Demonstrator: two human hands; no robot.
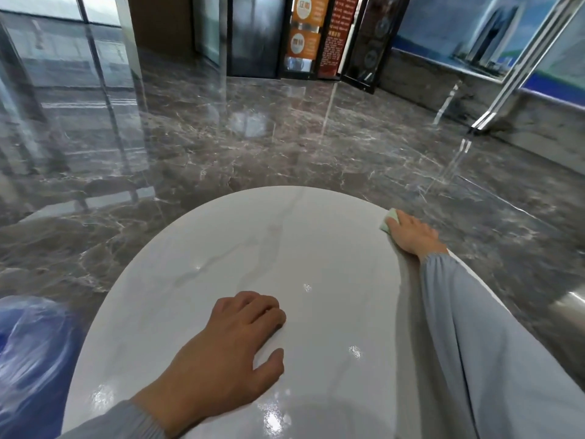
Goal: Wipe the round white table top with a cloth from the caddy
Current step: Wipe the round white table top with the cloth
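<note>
The round white table top (240,248) fills the lower middle of the head view, glossy with faint grey veins. My right hand (413,233) reaches to its far right edge and presses a pale green cloth (388,220) flat against the surface; only a corner of the cloth shows beyond my fingers. My left hand (228,353) rests palm down on the near part of the table, fingers slightly bent, holding nothing. Both forearms wear light grey-blue sleeves. No caddy is in view.
Dark polished marble floor (221,147) surrounds the table. A blue plastic bag (28,353) sits at the lower left beside the table. Glass panels stand at the left, dark doors and orange signs (305,30) at the back, a metal rail (506,80) at the right.
</note>
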